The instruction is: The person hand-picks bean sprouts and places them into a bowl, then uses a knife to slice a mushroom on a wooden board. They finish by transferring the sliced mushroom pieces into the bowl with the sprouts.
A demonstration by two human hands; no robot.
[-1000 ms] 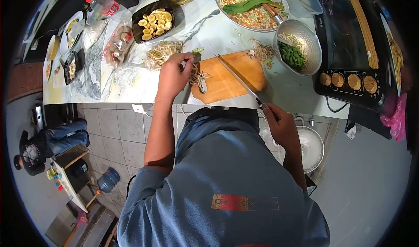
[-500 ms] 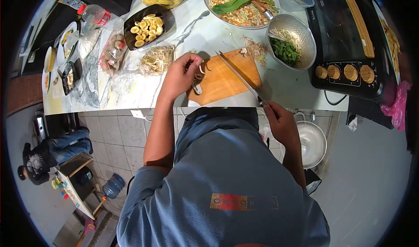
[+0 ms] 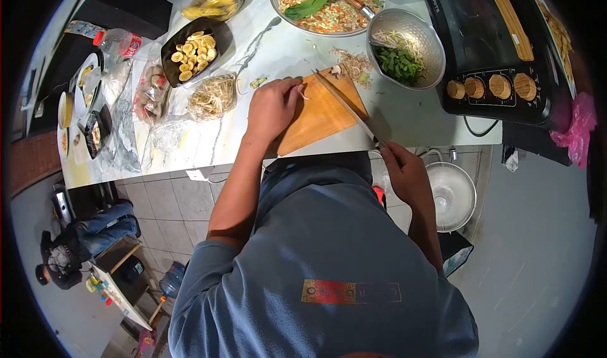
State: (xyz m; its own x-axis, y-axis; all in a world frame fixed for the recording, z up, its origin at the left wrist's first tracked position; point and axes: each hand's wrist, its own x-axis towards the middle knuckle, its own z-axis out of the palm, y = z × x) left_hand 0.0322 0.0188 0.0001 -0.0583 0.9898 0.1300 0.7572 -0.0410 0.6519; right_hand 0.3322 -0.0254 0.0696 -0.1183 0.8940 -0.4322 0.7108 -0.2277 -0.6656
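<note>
My left hand (image 3: 274, 109) is over the left side of the wooden cutting board (image 3: 319, 121), its fingers pinched on a thin whitish piece of food (image 3: 304, 95). At the board's lower right, my right hand (image 3: 404, 170) is wrapped round the handle of a knife (image 3: 348, 107). The blade lies diagonally across the board, its tip toward the upper left. Small scraps (image 3: 336, 70) rest near the board's top edge. A clear bag of bean sprouts (image 3: 214, 97) lies left of my left hand.
Behind the board are a large bowl of chopped food (image 3: 322, 18) and a metal pan with greens (image 3: 436, 48). A black stove (image 3: 493, 48) stands right. Sliced bananas fill a dark bowl (image 3: 168, 49) at left. A person (image 3: 63, 257) is at far lower left.
The view has shifted, so the counter items appear further left. My left hand now covers the strips at the board's left side. My right hand still holds the knife.
</note>
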